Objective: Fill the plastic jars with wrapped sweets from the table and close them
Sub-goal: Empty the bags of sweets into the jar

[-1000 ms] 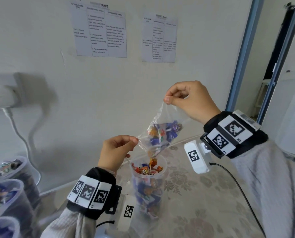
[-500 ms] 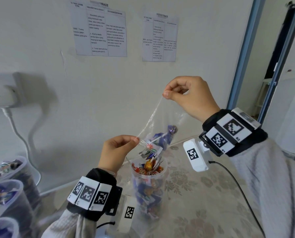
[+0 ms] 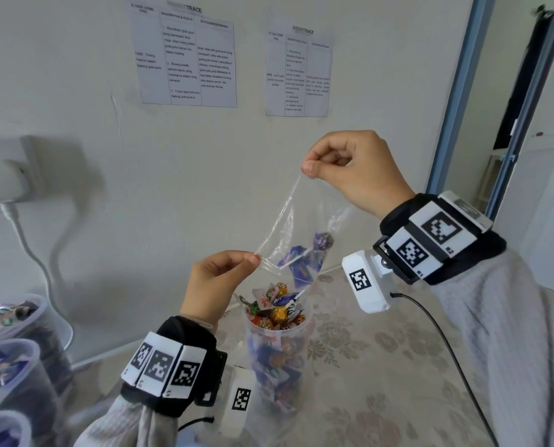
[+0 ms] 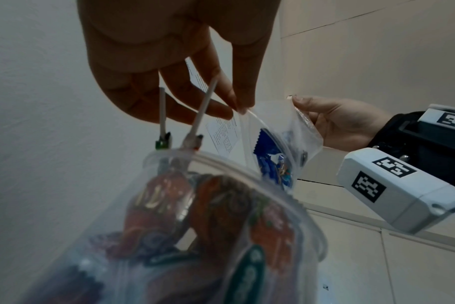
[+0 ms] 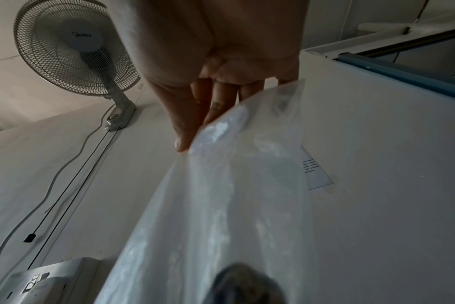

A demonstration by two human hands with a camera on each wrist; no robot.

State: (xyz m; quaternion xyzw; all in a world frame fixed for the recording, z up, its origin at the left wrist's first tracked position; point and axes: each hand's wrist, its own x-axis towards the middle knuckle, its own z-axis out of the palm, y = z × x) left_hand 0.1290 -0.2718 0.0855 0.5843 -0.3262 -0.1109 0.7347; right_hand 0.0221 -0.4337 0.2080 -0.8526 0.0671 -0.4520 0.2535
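From the head view, the left hand (image 3: 216, 282) and the raised right hand (image 3: 356, 171) each pinch a corner of a clear plastic bag (image 3: 296, 233) holding blue-wrapped lollipops (image 3: 304, 258), directly above an open, transparent plastic jar (image 3: 277, 356) heaped with wrapped sweets on the floral-patterned table (image 3: 382, 382). In the left wrist view, the left hand's fingertips (image 4: 243, 106) nip the bag's edge over the jar rim. In the right wrist view, the right hand's fingers (image 5: 192, 125) clamp the film.
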